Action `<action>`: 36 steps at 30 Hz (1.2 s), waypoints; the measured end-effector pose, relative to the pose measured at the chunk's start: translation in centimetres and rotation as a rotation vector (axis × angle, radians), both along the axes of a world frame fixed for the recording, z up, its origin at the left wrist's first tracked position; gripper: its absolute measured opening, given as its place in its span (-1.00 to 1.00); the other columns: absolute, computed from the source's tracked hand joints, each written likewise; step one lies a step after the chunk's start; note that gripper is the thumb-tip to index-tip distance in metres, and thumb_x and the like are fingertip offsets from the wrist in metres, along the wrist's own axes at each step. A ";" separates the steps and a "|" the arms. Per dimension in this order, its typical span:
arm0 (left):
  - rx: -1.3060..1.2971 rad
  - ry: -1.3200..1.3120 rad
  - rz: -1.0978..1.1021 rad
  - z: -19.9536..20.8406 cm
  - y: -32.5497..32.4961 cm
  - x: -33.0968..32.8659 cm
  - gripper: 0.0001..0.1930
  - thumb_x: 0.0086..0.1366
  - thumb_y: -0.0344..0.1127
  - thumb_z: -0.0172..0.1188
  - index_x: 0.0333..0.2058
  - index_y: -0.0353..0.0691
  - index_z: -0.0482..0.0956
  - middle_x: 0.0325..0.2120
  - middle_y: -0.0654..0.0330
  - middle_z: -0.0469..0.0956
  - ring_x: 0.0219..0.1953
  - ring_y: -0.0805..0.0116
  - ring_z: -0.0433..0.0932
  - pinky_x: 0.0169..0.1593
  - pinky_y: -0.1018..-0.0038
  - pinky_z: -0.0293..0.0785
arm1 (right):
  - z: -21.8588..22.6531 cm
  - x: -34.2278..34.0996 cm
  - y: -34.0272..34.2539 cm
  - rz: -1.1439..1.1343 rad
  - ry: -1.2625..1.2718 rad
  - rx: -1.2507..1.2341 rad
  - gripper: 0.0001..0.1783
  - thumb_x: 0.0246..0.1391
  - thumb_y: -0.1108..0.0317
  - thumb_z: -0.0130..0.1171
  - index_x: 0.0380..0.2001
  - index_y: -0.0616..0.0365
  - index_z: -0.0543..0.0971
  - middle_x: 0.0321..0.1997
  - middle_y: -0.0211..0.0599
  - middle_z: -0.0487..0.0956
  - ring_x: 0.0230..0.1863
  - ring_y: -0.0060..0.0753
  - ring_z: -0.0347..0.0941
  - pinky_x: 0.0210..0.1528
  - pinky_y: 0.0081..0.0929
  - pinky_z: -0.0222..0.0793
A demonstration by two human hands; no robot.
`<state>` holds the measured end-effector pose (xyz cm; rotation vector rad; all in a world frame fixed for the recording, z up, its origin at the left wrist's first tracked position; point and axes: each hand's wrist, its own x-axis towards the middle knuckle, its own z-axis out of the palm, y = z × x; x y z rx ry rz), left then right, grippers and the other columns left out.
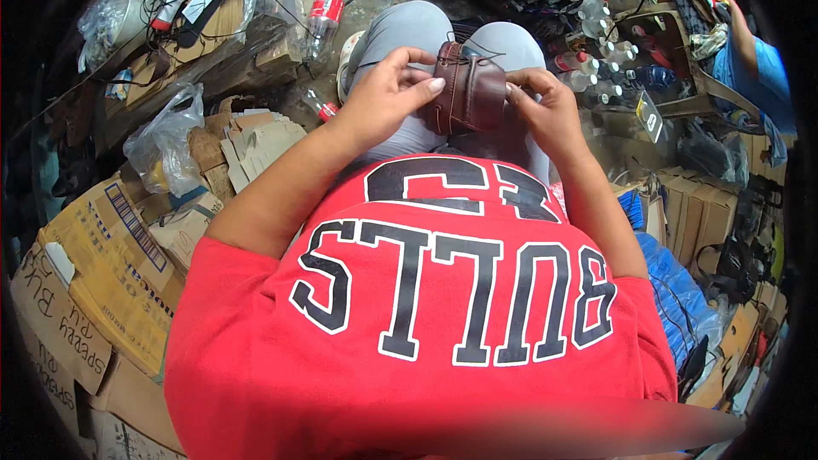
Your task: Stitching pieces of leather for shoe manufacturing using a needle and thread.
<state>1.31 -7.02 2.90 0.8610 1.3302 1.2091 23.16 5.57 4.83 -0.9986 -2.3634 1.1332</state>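
Observation:
A dark brown leather shoe upper (486, 95), moccasin-like with a stitched seam and lace eyelets, is held above my grey-clad knees. My left hand (394, 89) grips its left side, thumb lying on the leather near the eyelets and index finger behind the edge. On the opposite side, my right hand (544, 106) is closed with thumb and fingers pinched at the upper's right edge. Whether a needle or thread is between those fingers is too small to make out. A thin dark cord (482, 53) loops out at the upper's far end.
Flattened cardboard boxes (111, 264) and a clear plastic bag (175, 140) lie at left. A red-capped bottle (324, 15) stands beyond my knee. Several bottles (609, 55) cluster at right, near another person's arm (743, 38). Blue plastic sheeting (682, 290) sits at lower right.

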 end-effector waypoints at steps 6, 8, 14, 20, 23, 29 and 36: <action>-0.115 -0.484 0.104 -0.9 1.5 1.2 -0.71 0.27 -0.36 0.14 -0.13 -0.28 0.26 -0.31 0.10 0.53 -0.25 0.36 0.54 -0.14 0.46 0.44 | -0.5 -1.1 -0.7 -0.128 0.009 -0.379 -0.87 -0.03 0.45 0.23 -0.36 0.26 0.62 -0.46 -0.36 0.59 -0.45 -0.54 0.48 -0.41 -0.52 0.36; -0.120 -0.507 0.130 -0.8 1.7 1.5 -0.71 0.25 -0.39 0.16 -0.14 -0.28 0.26 -0.32 0.10 0.53 -0.26 0.36 0.54 -0.14 0.46 0.44 | 0.4 -0.5 -0.8 0.017 -0.045 -0.096 -0.88 -0.08 0.46 0.23 -0.40 0.21 0.61 -0.48 -0.31 0.57 -0.44 -0.40 0.48 -0.36 -0.43 0.36; -0.098 -0.529 0.116 -0.6 1.9 2.5 -0.73 0.23 -0.43 0.17 -0.16 -0.27 0.29 -0.34 0.11 0.55 -0.27 0.36 0.55 -0.13 0.46 0.45 | 3.0 1.5 -1.2 0.251 -0.186 0.398 -0.91 -0.11 0.48 0.22 -0.44 0.11 0.60 -0.51 -0.32 0.53 -0.38 -0.26 0.47 -0.17 -0.36 0.29; -0.173 -0.721 -0.030 -0.2 1.5 2.4 -0.73 0.33 -0.24 0.07 -0.10 -0.28 0.45 -0.24 0.15 0.59 -0.20 0.38 0.58 -0.06 0.40 0.48 | 1.6 0.5 -0.3 -0.112 0.019 -0.679 -0.79 0.07 0.37 0.19 -0.28 0.32 0.61 -0.39 -0.42 0.60 -0.38 -0.69 0.42 -0.30 -0.65 0.34; -0.159 -0.698 -0.032 -0.2 1.4 2.5 -0.72 0.34 -0.21 0.05 -0.10 -0.28 0.49 -0.23 0.17 0.59 -0.19 0.39 0.58 -0.05 0.40 0.49 | 1.8 0.0 0.4 -0.096 0.025 -0.750 -0.79 0.07 0.37 0.17 -0.29 0.31 0.61 -0.39 -0.40 0.61 -0.42 -0.70 0.41 -0.34 -0.66 0.33; -0.112 -0.676 0.002 -1.2 1.9 3.1 -0.78 0.32 -0.28 0.08 -0.14 -0.28 0.49 -0.28 0.17 0.59 -0.25 0.41 0.59 -0.09 0.45 0.51 | 2.2 -1.6 1.0 0.006 -0.134 -0.346 -0.81 -0.07 0.48 0.11 -0.34 0.33 0.57 -0.47 -0.26 0.58 -0.47 -0.47 0.47 -0.37 -0.46 0.35; -0.037 -0.654 0.161 -1.4 2.2 2.3 -0.78 0.34 -0.27 0.07 -0.16 -0.29 0.47 -0.29 0.17 0.57 -0.24 0.39 0.57 -0.10 0.44 0.50 | 2.1 5.6 1.2 0.390 -0.409 0.435 -0.91 -0.17 0.52 0.18 -0.49 0.17 0.57 -0.49 -0.18 0.52 -0.38 -0.12 0.48 -0.30 -0.31 0.38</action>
